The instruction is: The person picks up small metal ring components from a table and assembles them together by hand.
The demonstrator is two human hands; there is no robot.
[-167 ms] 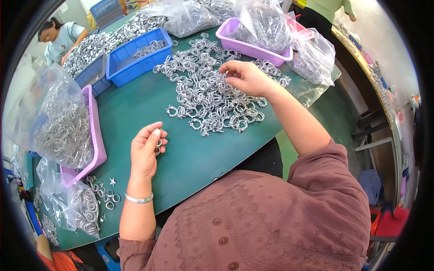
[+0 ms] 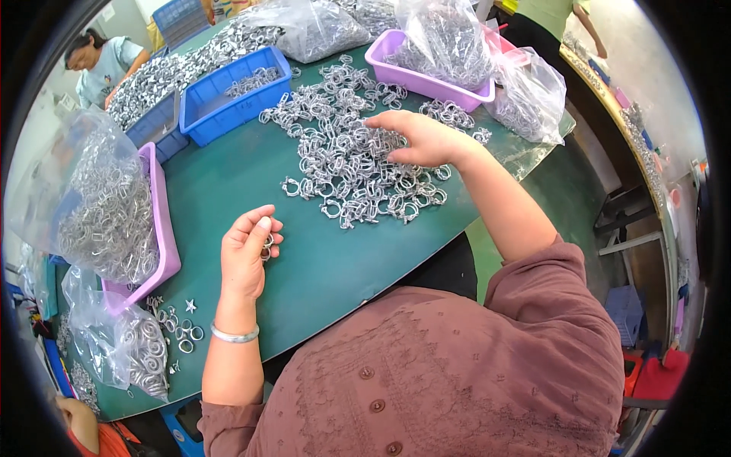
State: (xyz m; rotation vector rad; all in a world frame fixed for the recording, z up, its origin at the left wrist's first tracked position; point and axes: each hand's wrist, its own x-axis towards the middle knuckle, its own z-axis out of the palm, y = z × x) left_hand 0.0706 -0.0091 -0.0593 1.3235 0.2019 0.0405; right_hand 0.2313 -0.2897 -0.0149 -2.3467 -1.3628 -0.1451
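Since a moment ago, my right hand [image 2: 422, 139] has hardly shifted; it stays on the far side of the pile of metal rings [image 2: 354, 164], which lies at the middle of the green table [image 2: 327, 263] toward its far edge. Its fingers are spread and bent down onto the rings, and I cannot tell if they already pinch one. My left hand [image 2: 245, 255] also stays near the middle of the table, closer to my edge, fingers curled narrow around a small ring [image 2: 267, 244]. So I judge the picking is only starting again. At the left edge a purple tray [image 2: 164, 228] carries a plastic bag of rings [image 2: 103, 206]; a blue bin [image 2: 228, 114] stands at the far left corner.
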